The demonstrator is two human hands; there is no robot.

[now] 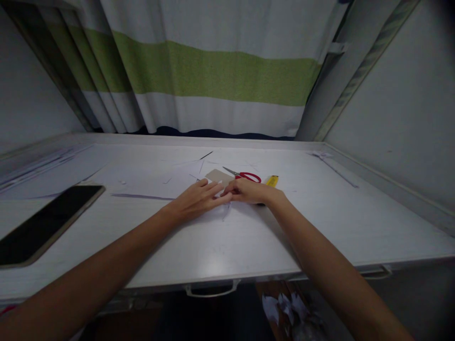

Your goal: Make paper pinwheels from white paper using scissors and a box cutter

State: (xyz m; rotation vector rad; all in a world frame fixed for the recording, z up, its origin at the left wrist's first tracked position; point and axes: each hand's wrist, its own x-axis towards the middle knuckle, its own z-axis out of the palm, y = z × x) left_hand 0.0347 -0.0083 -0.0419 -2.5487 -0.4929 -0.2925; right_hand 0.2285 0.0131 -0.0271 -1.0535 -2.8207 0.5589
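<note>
My left hand (197, 199) lies flat, fingers spread and pressing on a small piece of white paper (222, 208); my right hand (249, 191) curls at the paper's far edge, fingertips pinched against it, though I cannot tell how tightly. The paper sits mid-table, just in front of a tan card (218, 176), with red-handled scissors (245, 176) and a yellow cutter (272, 180) just beyond my right hand. A phone (46, 222) lies well apart at the left. To work this well, I judge I should keep the left palm anchoring the sheet and move only the right fingertips along the white table (355, 222).
</note>
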